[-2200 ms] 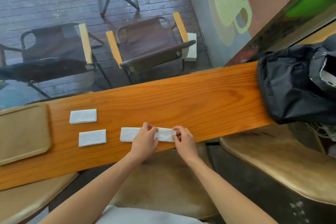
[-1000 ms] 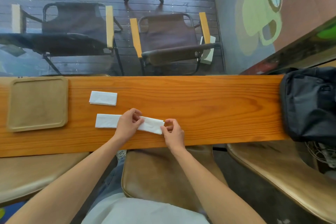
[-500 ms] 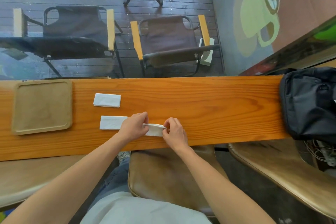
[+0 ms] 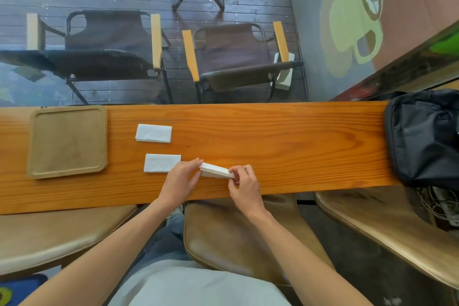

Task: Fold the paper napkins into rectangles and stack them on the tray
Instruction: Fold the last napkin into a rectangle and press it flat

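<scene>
A white paper napkin (image 4: 215, 171), folded into a thick short rectangle, is held just above the wooden counter (image 4: 285, 141). My right hand (image 4: 244, 185) pinches its right end. My left hand (image 4: 182, 177) touches its left end with fingers fairly straight. Two folded napkins lie flat to the left: one (image 4: 160, 162) beside my left hand, another (image 4: 154, 133) farther back. The tan square tray (image 4: 67, 141) sits at the counter's left end with nothing on it.
A black bag (image 4: 424, 139) rests on the counter's right end. Tan padded stools (image 4: 233, 236) stand below the near edge. Beyond the counter's far edge, through glass, are two folding chairs (image 4: 238, 57) on a dark deck.
The long strip of napkin has been folded over into a shorter, thicker rectangle, its right end brought leftward. The view shifted so that the tray and the flat napkins sit further right.
</scene>
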